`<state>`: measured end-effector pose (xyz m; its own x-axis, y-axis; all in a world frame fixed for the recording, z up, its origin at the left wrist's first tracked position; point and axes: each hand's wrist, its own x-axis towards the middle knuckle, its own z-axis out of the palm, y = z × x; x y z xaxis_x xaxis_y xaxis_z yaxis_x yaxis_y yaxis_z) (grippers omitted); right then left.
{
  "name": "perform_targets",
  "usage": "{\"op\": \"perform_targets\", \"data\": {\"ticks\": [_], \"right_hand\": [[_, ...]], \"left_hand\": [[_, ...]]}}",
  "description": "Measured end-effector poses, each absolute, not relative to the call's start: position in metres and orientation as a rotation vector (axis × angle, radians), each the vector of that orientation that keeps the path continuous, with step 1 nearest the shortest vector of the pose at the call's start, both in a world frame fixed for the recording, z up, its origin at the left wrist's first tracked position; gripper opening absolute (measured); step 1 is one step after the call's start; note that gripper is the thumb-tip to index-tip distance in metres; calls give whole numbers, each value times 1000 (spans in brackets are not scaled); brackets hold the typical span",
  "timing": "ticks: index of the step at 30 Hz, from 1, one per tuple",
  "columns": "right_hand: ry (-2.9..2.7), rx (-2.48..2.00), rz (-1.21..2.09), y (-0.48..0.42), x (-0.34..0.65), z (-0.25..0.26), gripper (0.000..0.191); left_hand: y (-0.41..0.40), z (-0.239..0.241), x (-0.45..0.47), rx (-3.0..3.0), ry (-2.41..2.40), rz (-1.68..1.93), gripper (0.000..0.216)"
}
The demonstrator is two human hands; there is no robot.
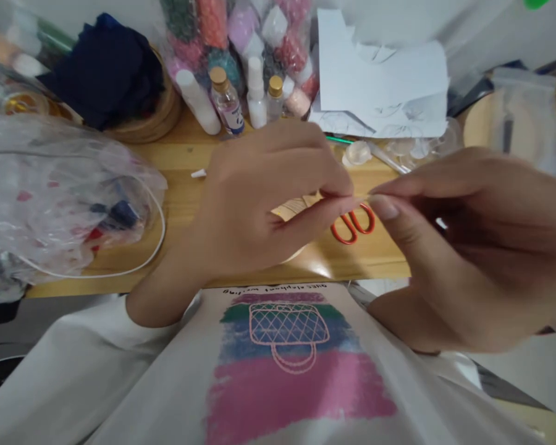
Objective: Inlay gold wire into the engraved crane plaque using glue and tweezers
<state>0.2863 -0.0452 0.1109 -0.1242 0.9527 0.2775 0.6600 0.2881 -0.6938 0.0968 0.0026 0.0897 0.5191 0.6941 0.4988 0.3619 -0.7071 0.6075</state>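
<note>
Left hand (271, 182) and right hand (472, 228) are pinching closed above red scissors (346, 241), anything held indiscernible; slackening could be risking a drop.

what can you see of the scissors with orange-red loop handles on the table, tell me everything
The scissors with orange-red loop handles show only as two glossy rounded loops, apparently plastic or coated. They lie on the light-brown wood-grain tabletop, loops side by side, their ends toward the person. The blades are out of sight behind the left hand, so whether they are open or shut cannot be told. No finger is seen through the loops; the tabletop is the only contact that can be made out.
</note>
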Motion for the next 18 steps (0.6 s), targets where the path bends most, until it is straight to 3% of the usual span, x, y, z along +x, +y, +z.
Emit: {"op": "perform_targets", "data": {"ticks": [7, 11, 18], "right_hand": [[-1700, -1564, 901, -27, 290, 7, 6], [-1649, -1546, 880, -25, 283, -18, 7], [-1702, -1522, 681, -23, 280, -13, 8]], "left_hand": [[20, 9, 102, 2484, 1054, 544, 15], [23, -15, 95, 2474, 1176, 835, 14], [24, -16, 90, 2473, 1122, 929, 10]]}}
